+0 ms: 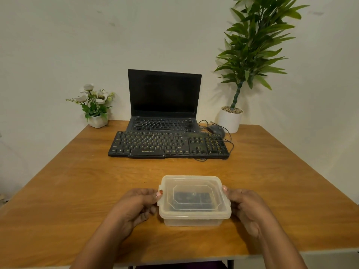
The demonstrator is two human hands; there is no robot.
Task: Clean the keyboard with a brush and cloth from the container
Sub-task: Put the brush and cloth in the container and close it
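A translucent plastic container [194,200] with its lid on sits near the table's front edge. Something dark shows dimly through the lid; I cannot tell what it is. My left hand [136,206] grips the container's left side, thumb on the lid's left clip. My right hand [248,206] grips its right side, thumb at the lid's right edge. A black wired keyboard [167,145] lies further back at the table's centre, apart from both hands.
An open black laptop [164,98] stands behind the keyboard. A dark mouse [216,130] with a cable lies at its right. A white flower pot [96,105] is back left, a tall potted plant [231,119] back right. The wooden table [77,181] shows around the container.
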